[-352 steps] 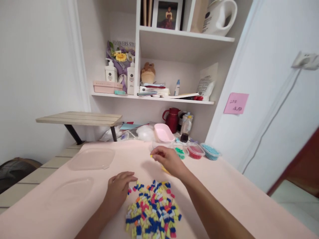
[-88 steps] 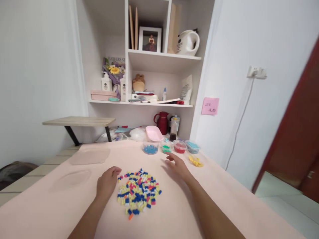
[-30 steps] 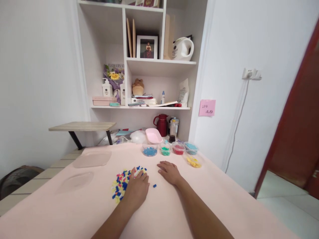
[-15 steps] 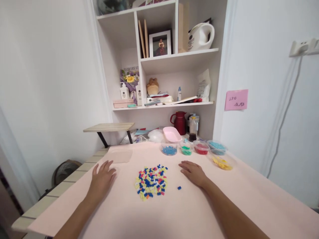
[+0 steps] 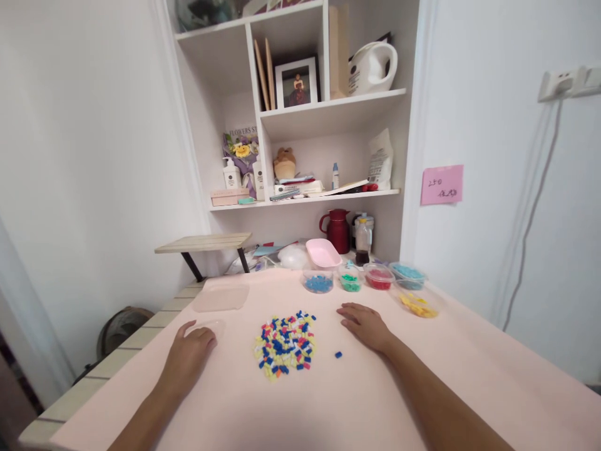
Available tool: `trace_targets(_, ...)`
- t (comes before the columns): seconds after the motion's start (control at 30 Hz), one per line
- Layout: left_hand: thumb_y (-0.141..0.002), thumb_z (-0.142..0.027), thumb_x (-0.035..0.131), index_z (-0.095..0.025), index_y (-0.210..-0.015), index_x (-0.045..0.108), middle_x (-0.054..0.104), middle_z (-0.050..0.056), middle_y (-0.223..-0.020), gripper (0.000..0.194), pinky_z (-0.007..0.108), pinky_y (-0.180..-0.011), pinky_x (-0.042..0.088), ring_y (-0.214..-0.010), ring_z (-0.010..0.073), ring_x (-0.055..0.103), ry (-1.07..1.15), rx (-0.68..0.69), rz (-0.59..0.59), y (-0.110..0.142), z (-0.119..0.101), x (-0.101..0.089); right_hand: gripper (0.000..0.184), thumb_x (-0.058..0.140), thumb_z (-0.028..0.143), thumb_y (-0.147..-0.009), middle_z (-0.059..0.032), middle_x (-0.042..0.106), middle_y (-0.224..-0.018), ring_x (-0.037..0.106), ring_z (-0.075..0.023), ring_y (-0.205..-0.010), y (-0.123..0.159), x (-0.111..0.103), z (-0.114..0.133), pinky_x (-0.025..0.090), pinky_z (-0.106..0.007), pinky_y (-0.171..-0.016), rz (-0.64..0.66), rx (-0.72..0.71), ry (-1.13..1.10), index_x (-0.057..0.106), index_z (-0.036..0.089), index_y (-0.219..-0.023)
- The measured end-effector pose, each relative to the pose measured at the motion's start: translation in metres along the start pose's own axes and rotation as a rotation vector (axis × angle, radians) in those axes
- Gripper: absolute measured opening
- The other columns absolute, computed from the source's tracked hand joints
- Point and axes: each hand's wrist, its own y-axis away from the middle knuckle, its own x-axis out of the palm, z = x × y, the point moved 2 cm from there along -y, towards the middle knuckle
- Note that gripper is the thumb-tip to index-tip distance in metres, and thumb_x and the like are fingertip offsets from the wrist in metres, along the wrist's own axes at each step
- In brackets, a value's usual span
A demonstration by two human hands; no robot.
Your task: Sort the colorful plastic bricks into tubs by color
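My left hand [image 5: 192, 351] rests on the pink tabletop [image 5: 300, 413] at the left, palm down, fingers bent and a little apart. Its fingertips lie against or just beside a faint clear round dish or lid [image 5: 216, 327]; whether they touch it I cannot tell. My right hand [image 5: 364, 324] lies palm down at the right with its fingers stretched out, holding nothing. Between the hands is a flat heap of small blocks [image 5: 284, 344] in dark blue, yellow, white, pink and orange. One dark blue block [image 5: 338, 354] sits apart, between the heap and my right forearm.
Along the back stand clear tubs of blue pieces [image 5: 319, 283], green pieces [image 5: 350, 282], red pieces [image 5: 379, 277], light blue pieces [image 5: 407, 274] and yellow pieces [image 5: 417, 305]. Beyond them are a pink basin [image 5: 323, 253] and a red jug [image 5: 338, 232]. A clear rectangular lid [image 5: 220, 298] lies back left.
My left hand has drawn back toward me and its fingers have curled, uncovering the clear round dish or lid. The right hand and the blocks stay put; the view has shifted slightly.
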Motion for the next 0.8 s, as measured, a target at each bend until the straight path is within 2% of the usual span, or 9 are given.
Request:
trace_targets(0.2, -0.094, -0.039, 0.032, -0.023, -0.089, 0.064, 0.073, 0.004, -0.103, 0.036, 0.042, -0.109, 0.029, -0.101, 0.0194, 0.064, 0.002, -0.087, -0.077, -0.013, 0.009, -0.007, 0.041, 0.045, 0.041, -0.089, -0.0008, 0.054, -0.140, 0.041, -0.0223, -0.134, 0.001, -0.002, 0.002, 0.025, -0.043, -0.112, 0.009, -0.005, -0.031, 0.063, 0.032, -0.124)
trace_targets(0.3, -0.093, -0.041, 0.030, -0.019, -0.119, 0.059, 0.058, 0.012, -0.135, 0.045, 0.045, -0.109, 0.030, -0.125, 0.0236, 0.052, -0.044, -0.220, -0.068, -0.017, 0.025, -0.005, 0.041, 0.044, 0.042, -0.089, -0.0008, 0.054, -0.139, 0.041, -0.0229, -0.134, 0.001, -0.002, 0.001, 0.025, -0.044, -0.111, -0.001, -0.002, -0.029, 0.063, 0.032, -0.124)
trace_targets(0.33, -0.093, -0.042, 0.029, -0.018, -0.131, 0.052, 0.048, 0.014, -0.145, 0.050, 0.048, -0.110, 0.027, -0.133, 0.0250, 0.044, -0.063, -0.253, -0.036, -0.016, 0.031, -0.002, 0.040, 0.044, 0.042, -0.089, -0.0006, 0.054, -0.139, 0.041, -0.0231, -0.134, 0.000, -0.001, 0.000, 0.025, -0.044, -0.111, -0.003, 0.001, -0.027, 0.063, 0.033, -0.124)
trace_targets(0.4, -0.092, -0.046, 0.030, -0.018, -0.144, 0.039, 0.034, 0.013, -0.154, 0.060, 0.054, -0.112, 0.020, -0.142, 0.0265, 0.031, -0.075, -0.247, 0.123, -0.011, 0.038, 0.006, 0.040, 0.045, 0.042, -0.089, -0.0002, 0.055, -0.139, 0.042, -0.0229, -0.134, 0.000, -0.001, 0.000, 0.025, -0.044, -0.111, -0.001, 0.004, -0.023, 0.063, 0.033, -0.123)
trace_targets(0.47, -0.092, -0.053, 0.027, -0.020, -0.147, 0.036, 0.030, 0.011, -0.155, 0.065, 0.057, -0.113, 0.016, -0.144, 0.0279, 0.025, -0.056, -0.216, 0.329, -0.001, 0.040, 0.014, 0.039, 0.046, 0.042, -0.089, 0.0000, 0.055, -0.138, 0.043, -0.0226, -0.133, 0.000, -0.002, 0.001, 0.026, -0.043, -0.111, 0.001, 0.006, -0.021, 0.064, 0.033, -0.122)
trace_targets(0.53, -0.090, -0.059, 0.027, -0.020, -0.148, 0.034, 0.027, 0.012, -0.156, 0.070, 0.059, -0.113, 0.014, -0.145, 0.0291, 0.023, -0.058, -0.224, 0.469, 0.009, 0.039, 0.015, 0.039, 0.046, 0.042, -0.088, 0.0001, 0.055, -0.138, 0.044, -0.0224, -0.132, 0.000, -0.003, 0.001, 0.026, -0.043, -0.111, 0.001, 0.011, -0.020, 0.064, 0.034, -0.122)
trace_targets(0.63, -0.089, -0.063, 0.027, -0.024, -0.148, 0.031, 0.024, 0.010, -0.156, 0.071, 0.059, -0.114, 0.014, -0.145, 0.0283, 0.022, -0.049, -0.146, 0.539, 0.024, 0.031, 0.008, 0.039, 0.046, 0.041, -0.089, 0.0001, 0.055, -0.138, 0.043, -0.0221, -0.132, 0.001, -0.004, 0.001, 0.025, -0.043, -0.111, -0.002, 0.017, -0.018, 0.064, 0.034, -0.122)
trace_targets(0.73, -0.090, -0.062, 0.031, -0.036, -0.147, 0.029, 0.029, 0.004, -0.154, 0.063, 0.054, -0.115, 0.021, -0.144, 0.0257, 0.026, 0.012, 0.063, 0.526, 0.044, 0.020, 0.005, 0.039, 0.046, 0.042, -0.089, 0.0000, 0.055, -0.138, 0.044, -0.0225, -0.131, 0.001, -0.003, 0.001, 0.025, -0.043, -0.111, -0.004, 0.015, -0.019, 0.064, 0.033, -0.122)
trace_targets(0.8, -0.087, -0.063, 0.039, -0.043, -0.146, 0.030, 0.032, 0.002, -0.153, 0.063, 0.049, -0.113, 0.028, -0.142, 0.0254, 0.031, 0.034, 0.208, 0.480, 0.061, 0.012, 0.009, 0.038, 0.046, 0.042, -0.089, 0.0000, 0.055, -0.138, 0.045, -0.0227, -0.131, 0.000, -0.003, 0.001, 0.025, -0.043, -0.111, -0.004, 0.012, -0.021, 0.064, 0.033, -0.122)
